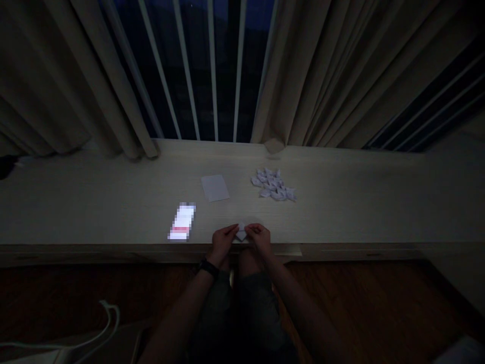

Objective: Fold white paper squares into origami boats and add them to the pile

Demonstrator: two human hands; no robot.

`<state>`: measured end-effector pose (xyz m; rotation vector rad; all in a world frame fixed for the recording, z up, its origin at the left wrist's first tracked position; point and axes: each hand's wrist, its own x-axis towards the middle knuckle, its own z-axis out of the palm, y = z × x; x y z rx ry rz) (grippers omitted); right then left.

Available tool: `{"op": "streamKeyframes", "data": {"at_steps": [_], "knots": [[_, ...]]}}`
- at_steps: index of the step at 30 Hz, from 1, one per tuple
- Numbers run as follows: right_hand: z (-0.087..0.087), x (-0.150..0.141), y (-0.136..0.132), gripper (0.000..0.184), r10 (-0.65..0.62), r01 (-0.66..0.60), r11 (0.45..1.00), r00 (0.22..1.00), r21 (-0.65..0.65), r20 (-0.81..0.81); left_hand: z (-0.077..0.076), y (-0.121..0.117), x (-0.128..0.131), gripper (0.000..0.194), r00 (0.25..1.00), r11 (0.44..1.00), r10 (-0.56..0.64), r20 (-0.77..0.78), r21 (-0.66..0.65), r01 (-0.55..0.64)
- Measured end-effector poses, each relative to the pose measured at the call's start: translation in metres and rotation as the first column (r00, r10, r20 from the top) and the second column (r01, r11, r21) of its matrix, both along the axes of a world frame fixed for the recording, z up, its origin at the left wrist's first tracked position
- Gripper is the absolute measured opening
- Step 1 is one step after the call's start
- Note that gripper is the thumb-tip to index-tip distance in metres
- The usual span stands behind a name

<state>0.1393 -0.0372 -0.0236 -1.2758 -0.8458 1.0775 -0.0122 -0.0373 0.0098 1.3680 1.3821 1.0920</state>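
Beige curtains (pixel 314 76) flank a dark window (pixel 199 71) in dim light.

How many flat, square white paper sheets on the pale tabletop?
1 visible: the flat, square white paper sheet, left of the pile of folded white paper pieces. Others may be hidden beneath. The folded white paper between the left hand and right hand isn't counted.

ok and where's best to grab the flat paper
Probably the near edge of the flat paper, pinched from the person's side: it lies flat, so an edge should be easiest to lift, and that one faces the left hand, apart from the phone.
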Motion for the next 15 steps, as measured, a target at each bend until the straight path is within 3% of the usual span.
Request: {"op": "streamKeyframes", "data": {"at_steps": [6, 15], "knots": [[-0.0026, 0.0, -0.0004, 0.028, 0.032, -0.033, 0.999, 0.994, 0.008, 0.102, -0.0037, -0.0005, -0.0036, 0.026, 0.999, 1.0, -0.01, -0.045, 0.026, 0.011], [0.0007, -0.0085, -0.0027, 0.022, -0.074, 0.072, 0.997, 0.983, 0.017, 0.166, -0.0072, 0.0005, -0.0052, 0.027, 1.0, 1.0, -0.022, -0.001, 0.004, 0.022]]}}
